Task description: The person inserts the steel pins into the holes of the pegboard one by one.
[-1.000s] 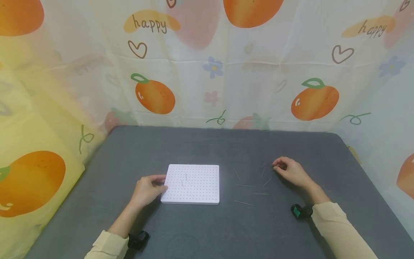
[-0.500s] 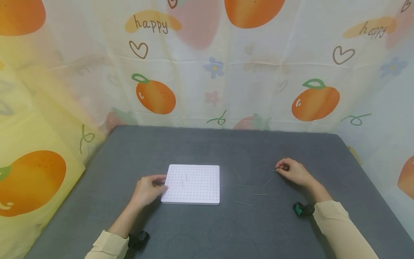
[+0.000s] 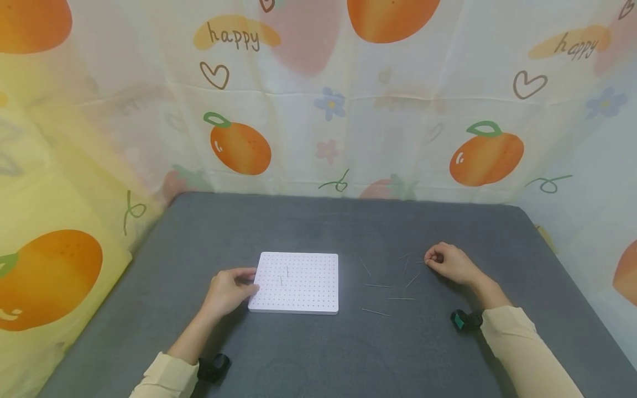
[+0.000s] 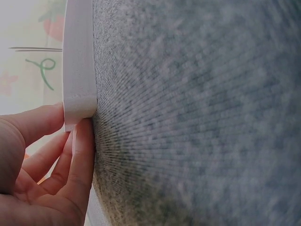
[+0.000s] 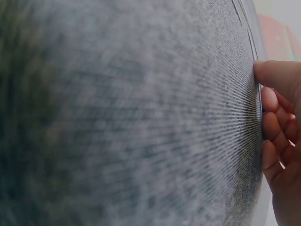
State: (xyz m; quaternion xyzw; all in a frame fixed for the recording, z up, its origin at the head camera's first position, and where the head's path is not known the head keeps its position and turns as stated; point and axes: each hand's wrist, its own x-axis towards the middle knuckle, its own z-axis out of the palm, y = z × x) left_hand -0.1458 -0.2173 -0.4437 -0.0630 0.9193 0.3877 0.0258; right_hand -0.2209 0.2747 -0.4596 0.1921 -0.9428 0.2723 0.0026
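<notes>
In the head view, a white pegboard (image 3: 308, 283) with rows of small holes lies on the grey table. Two thin metal pins (image 3: 287, 271) stand upright in it. My left hand (image 3: 228, 292) holds the board's left edge, thumb at the top and fingers along the side; in the left wrist view the thumb presses the board's corner (image 4: 80, 106). To the right, my right hand (image 3: 452, 266) pinches one end of a thin metal pin (image 3: 419, 262) close to the tabletop. Thumb and fingertips meet the cloth in the right wrist view, partly hiding that pin.
Several loose metal pins (image 3: 401, 299) lie scattered between the board and my right hand. The table (image 3: 318, 354) has a grey cloth surface. Behind it hangs a fruit-patterned curtain (image 3: 298, 138), which also runs along both sides.
My right hand has shifted slightly to the right, and a pin now shows at its fingertips. My left hand and the board stay in place.
</notes>
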